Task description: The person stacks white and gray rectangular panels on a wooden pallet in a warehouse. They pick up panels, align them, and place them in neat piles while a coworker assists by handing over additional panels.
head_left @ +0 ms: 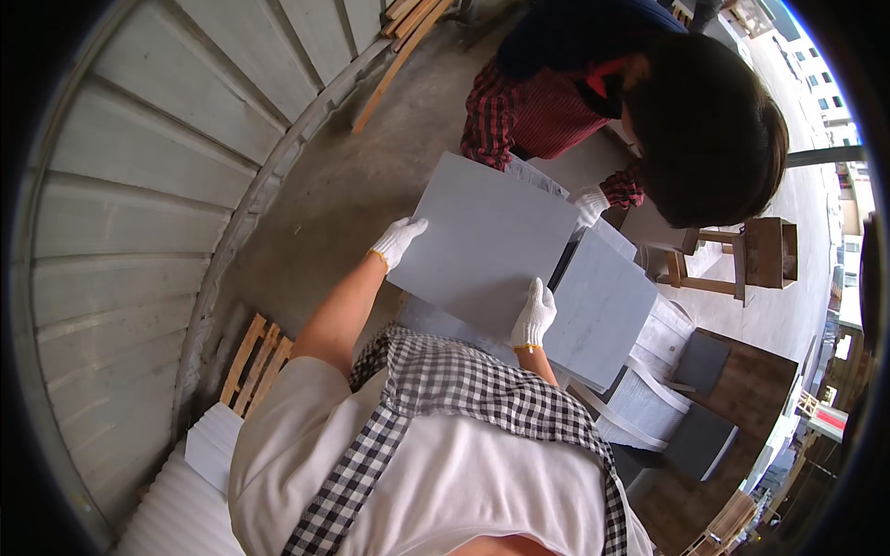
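1 matte grey rectangular panel (487, 236), I note, beside the left edge of 1 blue-grey rectangular slab (603, 306); white-gloved left hand (399, 243) grasping the panel's left edge, white-gloved right hand (534, 317) its right.

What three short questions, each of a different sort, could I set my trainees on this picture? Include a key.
1. Multiple choice: what do the left hand and right hand hold?
A) a wooden plank
B) a gray slab
C) a white strap
2. True or false: the co-worker's sleeve is checked red and black.
3. Fill the gap: the wearer's apron is checked in black and ____.

Key: 1 B; 2 true; 3 white.
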`<state>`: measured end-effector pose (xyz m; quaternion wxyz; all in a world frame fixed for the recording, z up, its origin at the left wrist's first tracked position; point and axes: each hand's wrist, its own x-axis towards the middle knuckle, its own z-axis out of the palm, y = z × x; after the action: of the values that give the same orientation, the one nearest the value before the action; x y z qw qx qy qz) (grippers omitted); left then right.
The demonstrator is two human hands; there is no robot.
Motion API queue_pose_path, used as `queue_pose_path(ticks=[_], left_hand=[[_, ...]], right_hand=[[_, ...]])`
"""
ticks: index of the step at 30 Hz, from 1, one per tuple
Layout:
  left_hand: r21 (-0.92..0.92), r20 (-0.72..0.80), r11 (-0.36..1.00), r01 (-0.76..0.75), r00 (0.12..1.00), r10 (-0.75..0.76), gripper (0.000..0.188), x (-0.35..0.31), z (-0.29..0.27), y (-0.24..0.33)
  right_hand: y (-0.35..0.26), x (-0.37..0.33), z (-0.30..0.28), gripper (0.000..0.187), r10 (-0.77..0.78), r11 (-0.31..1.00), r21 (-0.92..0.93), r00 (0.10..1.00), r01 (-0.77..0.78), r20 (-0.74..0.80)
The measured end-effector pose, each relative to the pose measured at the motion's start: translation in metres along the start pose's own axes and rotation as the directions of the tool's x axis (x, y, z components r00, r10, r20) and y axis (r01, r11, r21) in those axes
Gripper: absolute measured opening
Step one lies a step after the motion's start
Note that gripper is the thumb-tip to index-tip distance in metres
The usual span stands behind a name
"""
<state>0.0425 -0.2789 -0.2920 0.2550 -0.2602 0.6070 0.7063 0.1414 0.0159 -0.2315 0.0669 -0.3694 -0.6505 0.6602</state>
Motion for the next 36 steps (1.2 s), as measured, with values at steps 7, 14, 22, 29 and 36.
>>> queue_pose_path(ticks=[7, 14, 22, 29, 36], left_hand=[[0.027, -0.006, 1.000, 0.012, 1.000, -0.012, 0.056, 0.019, -0.001, -0.005], [0.167, -0.117, 0.986, 0.017, 0.993, 0.003, 0.050, 0.033, 0.007, -0.002], [0.270, -0.202, 0.963, 0.006, 0.978, 0.051, 0.051, 0.046, 0.008, -0.013], [0.338, -0.220, 0.941, 0.008, 0.973, 0.071, 0.053, 0.045, 0.009, -0.012], [0.423, -0.219, 0.906, -0.020, 0.968, 0.124, 0.056, 0.041, 0.011, -0.007]], right_hand=[[-0.002, 0.012, 0.007, 0.031, 0.044, 0.997, -0.058, 0.998, -0.046, -0.039], [0.026, 0.053, 0.006, 0.043, 0.055, 0.914, -0.399, 0.997, -0.069, -0.045], [0.012, 0.056, 0.017, 0.062, 0.138, 0.716, -0.688, 0.990, -0.116, -0.024], [0.020, 0.056, 0.012, 0.067, 0.116, 0.592, -0.805, 0.993, -0.040, 0.035], [-0.009, 0.014, 0.025, 0.085, 0.254, 0.417, -0.905, 0.947, 0.078, 0.199]])
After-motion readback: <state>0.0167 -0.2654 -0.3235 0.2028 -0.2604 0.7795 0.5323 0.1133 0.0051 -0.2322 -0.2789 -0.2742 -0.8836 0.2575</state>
